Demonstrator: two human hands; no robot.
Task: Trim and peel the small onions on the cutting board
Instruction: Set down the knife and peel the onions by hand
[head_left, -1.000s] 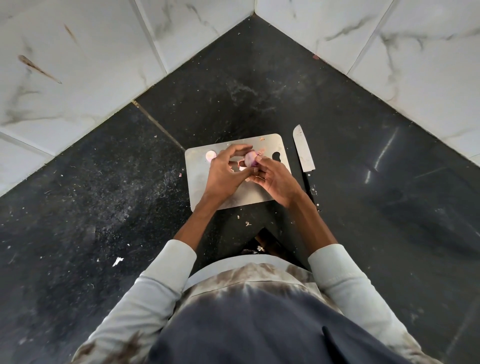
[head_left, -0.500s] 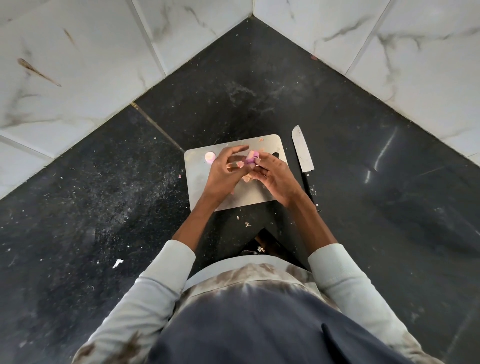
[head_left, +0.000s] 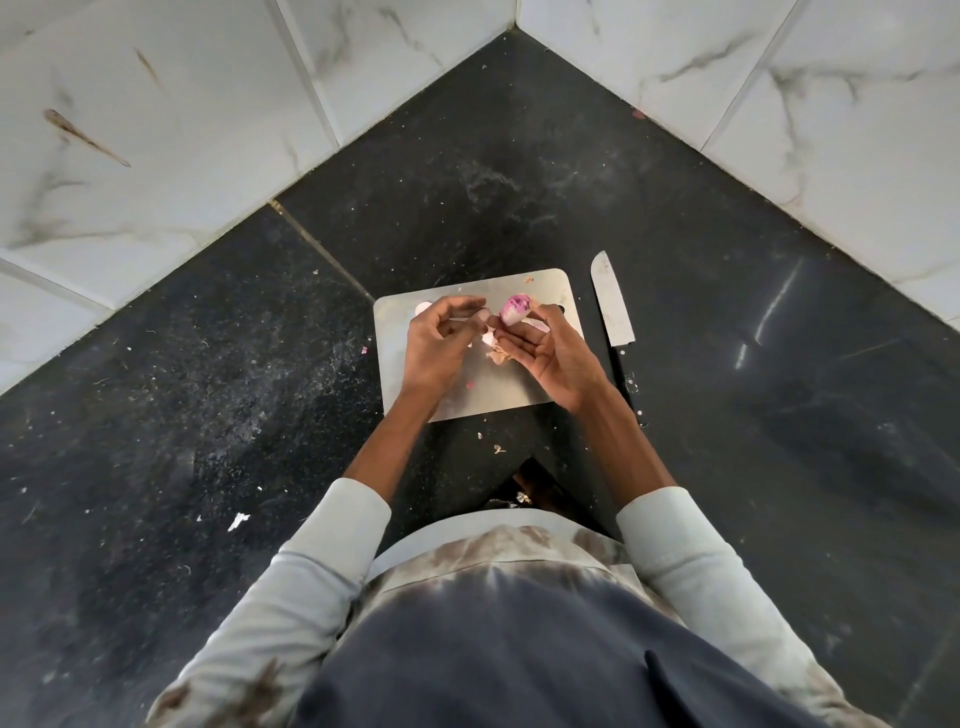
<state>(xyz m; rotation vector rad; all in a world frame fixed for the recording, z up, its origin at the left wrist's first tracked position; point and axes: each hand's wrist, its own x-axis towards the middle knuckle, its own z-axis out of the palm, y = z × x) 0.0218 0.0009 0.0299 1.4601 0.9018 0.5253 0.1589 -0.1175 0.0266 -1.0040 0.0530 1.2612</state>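
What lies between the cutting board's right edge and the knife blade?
Only a bare strip of dark counter separates the cutting board from the knife, in the head view.

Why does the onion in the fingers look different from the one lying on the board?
The held onion is up off the cutting board, pinched by the right hand; the other onion lies on the board, mostly hidden behind the left hand. The held one shows purple at its cut end; the other looks pale pink. Both are small.

I see a small pink-purple onion (head_left: 514, 308), partly peeled, pinched in my right hand (head_left: 556, 353) at frame centre. Below it, the steel cutting board (head_left: 519, 384) carries torn peels (head_left: 493, 349).
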